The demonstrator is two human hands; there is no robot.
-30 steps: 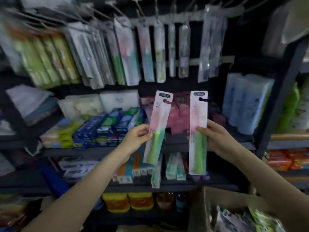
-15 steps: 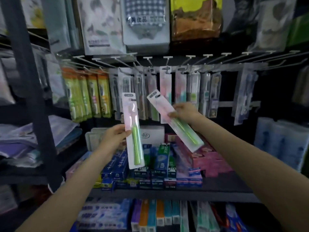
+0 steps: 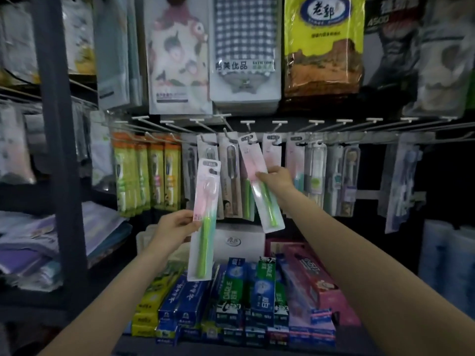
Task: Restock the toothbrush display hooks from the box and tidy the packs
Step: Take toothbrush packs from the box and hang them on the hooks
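Head view: both hands (image 3: pixel 177 227) (image 3: pixel 276 179) grip toothbrush packs (image 3: pixel 204 219) (image 3: pixel 259 186) nr hooks (image 3: pixel 246 124).

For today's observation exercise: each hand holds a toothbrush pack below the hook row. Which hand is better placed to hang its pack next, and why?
The right hand. Its pack is raised, tilted, with its top at the hooks. The left hand holds its pack lower, well below them.

Two green-handled toothbrush packs (image 3: pixel 203 222) (image 3: pixel 259 183), seemingly unhung
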